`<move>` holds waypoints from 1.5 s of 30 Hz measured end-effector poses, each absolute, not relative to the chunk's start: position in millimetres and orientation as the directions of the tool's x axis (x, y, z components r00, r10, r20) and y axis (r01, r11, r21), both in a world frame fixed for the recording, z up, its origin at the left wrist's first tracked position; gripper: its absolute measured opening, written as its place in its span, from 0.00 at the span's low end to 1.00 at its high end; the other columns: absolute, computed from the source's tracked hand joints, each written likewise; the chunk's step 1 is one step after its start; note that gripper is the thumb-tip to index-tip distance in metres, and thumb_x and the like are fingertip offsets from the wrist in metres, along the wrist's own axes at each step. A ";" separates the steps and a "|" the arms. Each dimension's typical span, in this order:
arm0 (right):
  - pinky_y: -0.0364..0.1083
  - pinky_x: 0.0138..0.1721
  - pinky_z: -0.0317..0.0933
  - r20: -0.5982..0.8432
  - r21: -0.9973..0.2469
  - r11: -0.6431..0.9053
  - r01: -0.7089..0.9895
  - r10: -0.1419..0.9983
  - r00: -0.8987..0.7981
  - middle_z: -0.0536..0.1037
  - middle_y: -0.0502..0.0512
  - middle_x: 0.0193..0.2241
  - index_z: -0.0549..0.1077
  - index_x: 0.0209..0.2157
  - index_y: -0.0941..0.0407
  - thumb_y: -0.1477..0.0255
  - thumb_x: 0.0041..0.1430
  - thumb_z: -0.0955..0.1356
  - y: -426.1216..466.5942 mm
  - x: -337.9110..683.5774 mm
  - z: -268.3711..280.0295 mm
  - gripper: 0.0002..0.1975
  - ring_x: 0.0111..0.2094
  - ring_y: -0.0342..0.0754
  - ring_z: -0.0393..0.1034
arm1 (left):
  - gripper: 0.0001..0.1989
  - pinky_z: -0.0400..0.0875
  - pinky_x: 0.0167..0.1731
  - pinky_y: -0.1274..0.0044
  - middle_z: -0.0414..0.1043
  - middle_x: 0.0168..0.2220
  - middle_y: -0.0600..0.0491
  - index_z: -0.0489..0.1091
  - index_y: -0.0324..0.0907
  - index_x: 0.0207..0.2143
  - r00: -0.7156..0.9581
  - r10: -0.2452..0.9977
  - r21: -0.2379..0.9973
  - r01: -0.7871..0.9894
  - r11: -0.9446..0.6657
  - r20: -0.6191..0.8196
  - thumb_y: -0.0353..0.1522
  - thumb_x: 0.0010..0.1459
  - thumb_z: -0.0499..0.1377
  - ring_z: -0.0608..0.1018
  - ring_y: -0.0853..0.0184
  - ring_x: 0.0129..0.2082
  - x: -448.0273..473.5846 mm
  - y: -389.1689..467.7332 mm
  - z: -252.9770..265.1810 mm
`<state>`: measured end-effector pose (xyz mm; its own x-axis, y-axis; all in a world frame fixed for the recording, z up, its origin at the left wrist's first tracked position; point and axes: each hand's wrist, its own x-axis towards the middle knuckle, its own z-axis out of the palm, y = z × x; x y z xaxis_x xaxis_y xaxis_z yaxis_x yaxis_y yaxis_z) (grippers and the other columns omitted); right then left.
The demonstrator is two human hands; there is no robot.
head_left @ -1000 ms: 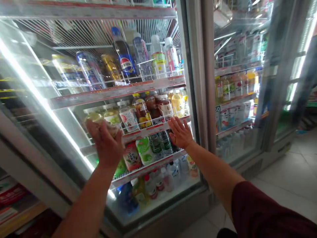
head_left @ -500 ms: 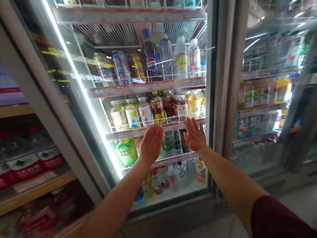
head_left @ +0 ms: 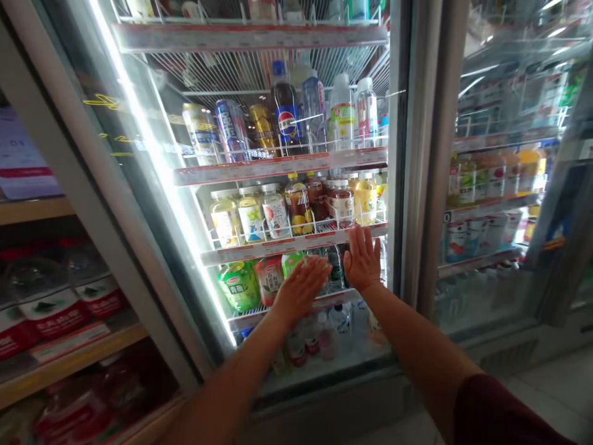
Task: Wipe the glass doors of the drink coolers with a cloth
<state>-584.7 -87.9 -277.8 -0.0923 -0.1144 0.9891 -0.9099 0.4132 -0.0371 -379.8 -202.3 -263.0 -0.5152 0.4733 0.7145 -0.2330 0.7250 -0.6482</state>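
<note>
Both of my hands are stretched out, empty, in front of a lit drinks fridge with a glass door. My left hand (head_left: pixel 302 289) is open and flat, fingers pointing right, and hides part of the lower shelf. My right hand (head_left: pixel 364 261) is also open, its fingers upward, by the shelf's price strip (head_left: pixel 287 246). Whether either palm touches the glass, I cannot tell. Near the left hand stand a large green bottle (head_left: pixel 238 287) and a red-labelled bottle (head_left: pixel 269 279). Above are a lemon tea bottle (head_left: pixel 299 205) and a pale yellow drink bottle (head_left: pixel 365 201).
Higher up stand a cola bottle (head_left: pixel 288 117) and a blue can (head_left: pixel 231 131). The metal door frame (head_left: pixel 428 161) divides this fridge from another glass-fronted one on the right. Packs of bottles with red-and-white labels (head_left: pixel 60 318) sit on shelves at the left.
My left hand has moved right and slightly down, closer to the right hand, uncovering the red-labelled bottle. My right hand stays nearly in place, its fingers more upright. The view has shifted slightly.
</note>
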 end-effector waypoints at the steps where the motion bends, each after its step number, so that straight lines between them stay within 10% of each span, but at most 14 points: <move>1: 0.67 0.76 0.40 0.988 -0.037 0.408 -0.912 -0.120 -0.094 0.62 0.66 0.75 0.37 0.80 0.54 0.70 0.75 0.59 -87.7 -584.7 -277.9 0.39 0.77 0.62 0.53 | 0.25 0.43 0.80 0.62 0.65 0.72 0.48 0.66 0.41 0.70 -0.495 0.436 -0.610 -0.272 0.744 0.752 0.29 0.73 0.56 0.52 0.60 0.79 -375.8 -209.3 -245.1; 7: 0.66 0.77 0.40 0.983 -0.033 0.447 -0.894 -0.145 -0.109 0.61 0.66 0.76 0.43 0.80 0.57 0.70 0.74 0.59 -87.7 -583.0 -278.0 0.38 0.79 0.61 0.50 | 0.36 0.47 0.78 0.53 0.50 0.77 0.32 0.47 0.31 0.78 -0.241 0.129 -0.234 -0.484 0.843 0.962 0.36 0.76 0.54 0.46 0.50 0.80 -351.7 -242.8 -151.5; 16: 0.63 0.76 0.39 0.971 -0.048 0.457 -0.888 -0.189 -0.150 0.65 0.65 0.74 0.51 0.78 0.57 0.70 0.74 0.58 -87.4 -582.7 -275.7 0.35 0.77 0.59 0.53 | 0.29 0.52 0.77 0.58 0.66 0.70 0.40 0.60 0.36 0.74 -0.543 0.425 -0.635 -0.282 0.719 0.724 0.28 0.72 0.55 0.56 0.53 0.78 -329.3 -231.4 -271.2; 24: 0.65 0.76 0.40 0.968 -0.059 0.472 -0.880 -0.188 -0.166 0.64 0.66 0.74 0.46 0.79 0.57 0.70 0.74 0.57 -85.9 -583.9 -277.6 0.36 0.77 0.60 0.53 | 0.41 0.52 0.76 0.45 0.43 0.78 0.34 0.35 0.37 0.80 -0.213 0.154 -0.237 -0.453 0.860 0.965 0.34 0.75 0.54 0.45 0.45 0.80 -361.6 -235.1 -148.6; 32: 0.66 0.77 0.40 0.987 -0.021 0.436 -0.900 -0.132 -0.087 0.60 0.66 0.76 0.44 0.80 0.56 0.68 0.74 0.59 -83.7 -590.7 -284.2 0.37 0.79 0.59 0.47 | 0.34 0.51 0.78 0.68 0.57 0.75 0.44 0.50 0.40 0.78 -0.479 0.483 -0.645 -0.262 0.718 0.733 0.27 0.72 0.53 0.59 0.64 0.77 -362.5 -207.6 -272.0; 41: 0.66 0.77 0.40 0.974 -0.029 0.521 -0.853 -0.177 -0.141 0.59 0.68 0.76 0.47 0.79 0.59 0.67 0.73 0.56 -80.3 -592.7 -284.3 0.37 0.80 0.61 0.44 | 0.37 0.43 0.79 0.52 0.45 0.78 0.38 0.43 0.38 0.80 -0.250 0.123 -0.227 -0.447 0.865 0.960 0.33 0.75 0.53 0.46 0.51 0.80 -337.8 -248.7 -178.3; 45: 0.68 0.77 0.38 0.962 -0.053 0.532 -0.845 -0.199 -0.186 0.56 0.68 0.77 0.47 0.78 0.60 0.67 0.71 0.57 -78.5 -596.4 -285.0 0.38 0.80 0.62 0.43 | 0.39 0.49 0.79 0.54 0.50 0.76 0.36 0.44 0.33 0.79 -0.329 0.206 -0.334 -0.404 0.851 0.922 0.31 0.73 0.57 0.44 0.51 0.80 -332.7 -238.1 -242.6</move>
<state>-596.4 -78.5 -285.0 -0.1863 -0.1990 0.9621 -0.8447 0.5325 -0.0535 -332.7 -238.1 -242.6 -0.3288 0.2058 0.9217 -0.4043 0.8513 -0.3343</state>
